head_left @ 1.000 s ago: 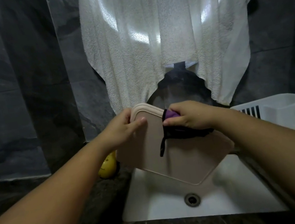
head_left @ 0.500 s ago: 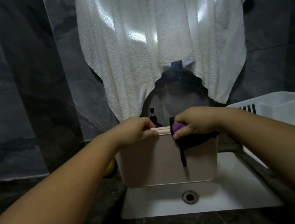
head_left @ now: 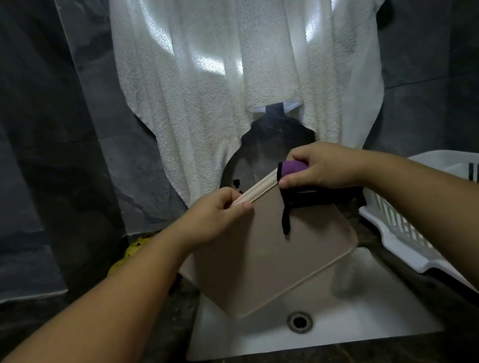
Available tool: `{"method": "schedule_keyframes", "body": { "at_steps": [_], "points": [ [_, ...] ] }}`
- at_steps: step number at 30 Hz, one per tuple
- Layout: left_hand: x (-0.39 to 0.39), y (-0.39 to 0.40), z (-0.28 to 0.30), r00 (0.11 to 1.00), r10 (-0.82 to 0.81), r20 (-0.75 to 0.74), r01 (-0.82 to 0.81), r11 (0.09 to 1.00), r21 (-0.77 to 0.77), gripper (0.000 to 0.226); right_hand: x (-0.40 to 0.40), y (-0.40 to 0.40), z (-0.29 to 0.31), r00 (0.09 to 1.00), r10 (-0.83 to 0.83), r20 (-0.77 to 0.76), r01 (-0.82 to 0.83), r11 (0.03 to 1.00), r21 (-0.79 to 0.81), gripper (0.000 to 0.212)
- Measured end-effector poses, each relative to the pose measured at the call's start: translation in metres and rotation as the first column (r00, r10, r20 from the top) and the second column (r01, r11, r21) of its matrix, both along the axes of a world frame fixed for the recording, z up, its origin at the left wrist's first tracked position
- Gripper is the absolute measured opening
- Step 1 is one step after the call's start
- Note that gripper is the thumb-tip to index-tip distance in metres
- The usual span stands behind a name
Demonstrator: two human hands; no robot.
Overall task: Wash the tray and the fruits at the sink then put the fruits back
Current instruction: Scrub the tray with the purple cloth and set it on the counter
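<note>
We see the beige tray [head_left: 264, 257] held on edge above the white sink [head_left: 315, 328], tilted, its top rim running from eight o'clock up to two o'clock and its underside facing us. Its far face is hidden. The left hand [head_left: 215, 214] pinches the rim, thumb in front. The right hand [head_left: 322, 168] curls round a purple and black cloth [head_left: 295, 186] draped over the rim. Yellow fruits [head_left: 135, 251] at nine o'clock are mostly hidden behind the left forearm.
</note>
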State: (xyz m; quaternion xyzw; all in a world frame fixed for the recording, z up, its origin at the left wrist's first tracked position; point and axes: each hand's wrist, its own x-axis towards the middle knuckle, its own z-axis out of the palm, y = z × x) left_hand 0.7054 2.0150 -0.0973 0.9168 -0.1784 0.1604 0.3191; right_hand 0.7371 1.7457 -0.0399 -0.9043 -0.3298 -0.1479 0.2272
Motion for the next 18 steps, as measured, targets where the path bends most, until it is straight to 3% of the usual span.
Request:
{"method": "schedule_keyframes", "body": {
  "at_steps": [4,8,12,15,18],
  "points": [
    [-0.007,-0.017,0.004,0.994,-0.106,-0.042,0.102,0.991,-0.081,0.024,-0.003,0.022,0.008,0.999,0.013,0.037,-0.012,0.999,-0.044,0.041],
    [-0.01,-0.013,0.009,0.999,-0.05,0.012,0.051,0.99,-0.128,0.015,-0.001,0.016,0.004,0.999,0.012,0.034,-0.011,1.0,-0.018,0.041],
    [-0.01,0.004,0.004,0.996,-0.07,-0.053,0.056,0.973,-0.222,0.006,0.004,-0.005,-0.01,0.999,-0.032,-0.026,0.03,0.994,-0.101,0.038],
    [-0.007,-0.006,0.005,0.994,-0.107,0.025,0.109,0.983,-0.145,0.025,0.004,0.013,-0.014,1.0,-0.002,0.019,0.006,0.969,-0.246,0.036],
    [-0.005,-0.008,0.005,0.995,-0.059,0.076,0.055,0.997,0.06,0.015,0.003,0.02,-0.014,0.998,-0.008,0.062,0.03,0.93,-0.366,0.036]
  ]
}}
